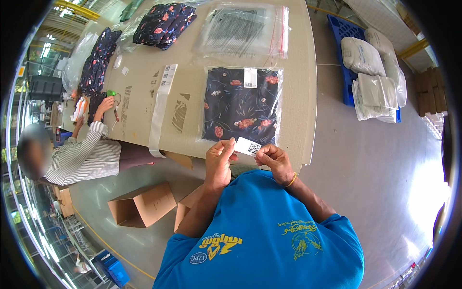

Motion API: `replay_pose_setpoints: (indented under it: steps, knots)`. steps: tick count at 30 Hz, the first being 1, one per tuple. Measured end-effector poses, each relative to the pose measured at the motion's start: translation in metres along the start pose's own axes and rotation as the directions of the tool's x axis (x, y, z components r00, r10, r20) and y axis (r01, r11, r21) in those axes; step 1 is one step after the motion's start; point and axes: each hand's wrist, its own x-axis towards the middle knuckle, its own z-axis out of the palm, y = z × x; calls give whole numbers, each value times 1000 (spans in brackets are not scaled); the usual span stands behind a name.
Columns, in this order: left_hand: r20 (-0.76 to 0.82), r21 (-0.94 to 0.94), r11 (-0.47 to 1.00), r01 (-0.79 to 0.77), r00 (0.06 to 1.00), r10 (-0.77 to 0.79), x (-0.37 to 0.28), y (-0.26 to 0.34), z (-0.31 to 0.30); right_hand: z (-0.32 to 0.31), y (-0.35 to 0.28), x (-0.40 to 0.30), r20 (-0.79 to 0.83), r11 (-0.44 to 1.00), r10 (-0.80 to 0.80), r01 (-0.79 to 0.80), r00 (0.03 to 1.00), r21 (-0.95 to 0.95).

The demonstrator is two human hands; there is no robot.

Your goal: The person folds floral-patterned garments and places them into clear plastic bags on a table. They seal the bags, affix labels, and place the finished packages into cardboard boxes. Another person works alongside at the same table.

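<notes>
Both of my hands grip one small white sticker label with a printed code, at the near edge of the table. My left hand pinches its left end between thumb and fingers, and my right hand pinches the right end. Just beyond lies a folded dark floral garment in a clear plastic bag, a white label near its top edge. Left of the bag, a strip of labels on white backing runs across the table and hangs over its near edge.
Clear plastic bags and folded floral garments lie farther back on the table. A co-worker in a striped shirt works at the left. Open cardboard boxes stand on the floor. Packed bags rest on a blue pallet at the right.
</notes>
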Motion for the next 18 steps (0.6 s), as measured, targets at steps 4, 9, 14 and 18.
replay_pose_setpoints:
  steps: [4,9,14,18]
  knots:
    - [0,15,1000,-10,1000,10,-1,-3,-1,1,-3,-2,-12,1000,-2,2,1000,-26]
    - [-3,21,1000,-21,1000,21,-3,-6,1,-2,-4,-4,-23,998,-3,2,1000,-56]
    - [-7,29,999,-18,1000,18,-3,-9,1,-3,-8,-6,-27,999,5,-7,1000,-50]
    - [-7,36,999,-13,1000,14,-3,-10,1,-7,-8,-5,-12,1000,9,-9,1000,-5]
